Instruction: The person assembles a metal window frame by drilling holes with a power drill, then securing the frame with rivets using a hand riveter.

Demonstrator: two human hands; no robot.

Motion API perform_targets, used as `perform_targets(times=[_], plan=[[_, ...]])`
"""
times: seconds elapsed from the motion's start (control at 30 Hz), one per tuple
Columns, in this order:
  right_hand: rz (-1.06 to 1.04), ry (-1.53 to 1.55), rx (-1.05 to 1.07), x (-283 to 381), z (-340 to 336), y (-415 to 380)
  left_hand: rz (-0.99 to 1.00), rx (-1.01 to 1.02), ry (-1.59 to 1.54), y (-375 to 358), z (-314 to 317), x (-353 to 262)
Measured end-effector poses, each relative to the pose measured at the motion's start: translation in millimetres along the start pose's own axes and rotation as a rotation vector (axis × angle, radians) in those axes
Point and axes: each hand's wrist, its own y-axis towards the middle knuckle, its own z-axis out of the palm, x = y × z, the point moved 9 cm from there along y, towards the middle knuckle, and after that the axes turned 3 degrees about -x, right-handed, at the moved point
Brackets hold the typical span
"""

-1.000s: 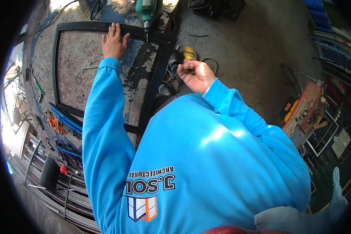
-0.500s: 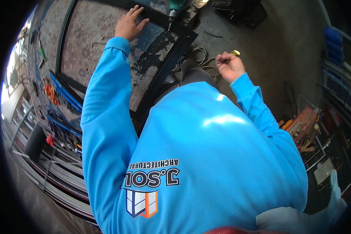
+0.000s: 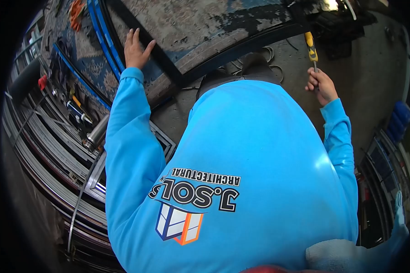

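My left hand (image 3: pixel 139 52) lies with spread fingers at the edge of a dark metal frame (image 3: pixel 157 59), close to its near corner. The frame rests on a worktop (image 3: pixel 187 20) covered in worn, patterned carpet. Off to the right, past the frame's edge, my right hand (image 3: pixel 322 85) is closed on the metal shaft of what looks like a screwdriver (image 3: pixel 311 46). Its yellow-and-black handle points away from me, near the frame's far right end.
Blue-faced strips (image 3: pixel 105 38) and an orange cloth or glove (image 3: pixel 76 14) lie on the worktop, left of the frame. Long metal profiles (image 3: pixel 45 168) fill a rack at lower left. A looped cord (image 3: pixel 271 54) lies on the floor by my legs.
My view has shifted, and the green drill is out of sight. My left hand is now nearer the frame's near corner. The screwdriver's handle now extends forward from my right hand.
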Motion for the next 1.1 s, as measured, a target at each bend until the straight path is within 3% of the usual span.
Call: perform_targets(times=[0.03,0.1,0.13,0.17,0.2,0.23,0.3,0.4,0.43,0.53,0.57,0.67,0.73,0.8,0.83,0.87,0.97,1.03,1.07,1.1], plan=[[-0.001,-0.024,0.005,-3.9,-9.6,0.4,0.007,0.003,-0.019,-2.0,8.2,4.7],[-0.277,-1.449,-0.210,11.8,-18.0,-6.8,-0.006,-0.070,-0.058,-4.5,26.3,11.5],[-0.276,-1.468,-0.214,11.5,-7.5,-6.8,-0.021,-0.110,0.050,-6.1,37.7,11.7],[-0.140,-1.718,-0.111,2.2,3.5,-3.7,-0.034,-0.147,0.156,-9.9,43.1,4.9],[0.015,-1.958,-0.001,-7.5,11.1,-8.8,0.008,-0.311,0.314,-12.3,26.7,-12.3],[0.028,-1.976,-0.013,-5.2,34.9,-18.0,-0.007,-0.314,0.296,-12.6,25.8,-14.1],[0.104,-2.133,0.197,-25.3,120.0,-33.9,-0.167,-0.229,-0.011,-13.3,37.3,5.7],[0.166,-2.477,0.527,-62.4,223.8,-31.5,-0.215,-0.120,-0.098,-10.7,34.6,6.6],[-0.029,-2.533,0.643,-69.7,262.6,-23.3,-0.247,-0.083,-0.114,-14.6,34.5,7.0],[-0.757,-2.421,0.366,-34.4,366.4,-3.1,-0.240,-0.116,-0.118,-15.9,41.7,11.2],[-0.750,-2.449,0.371,-40.2,369.3,-8.3,-0.248,-0.083,-0.124,-16.2,39.6,11.0],[-0.372,-2.508,0.517,-66.5,350.0,-13.7,-0.252,-0.101,-0.146,-21.8,37.5,12.9],[-0.289,-2.550,0.536,-52.7,349.5,-32.9,-0.242,-0.072,-0.299,-41.5,27.8,6.6],[-0.228,-2.592,0.551,-27.0,357.7,-53.9,-0.388,0.412,-1.126,-84.0,27.8,21.0],[-0.299,-2.546,0.522,-11.0,368.7,-66.3,-0.330,-0.411,-0.851,-122.5,-14.5,3.9],[-0.369,-2.495,0.495,2.9,380.9,-78.2,-0.402,-0.502,-1.033,-156.5,-6.1,2.2],[-0.771,-2.450,0.461,34.6,429.8,-104.7,-0.731,-0.059,-1.274,-248.8,61.9,-29.3],[-1.393,-2.236,0.757,40.2,465.6,-114.5,-1.075,0.429,-1.627,-289.3,97.4,-80.6],[-0.598,-2.607,0.211,33.7,504.2,-123.8,-1.088,0.461,-1.734,-289.2,103.2,-97.7],[-0.782,-2.560,0.382,26.4,519.3,-113.7,-1.094,0.487,-1.842,-285.8,112.8,-112.9]])
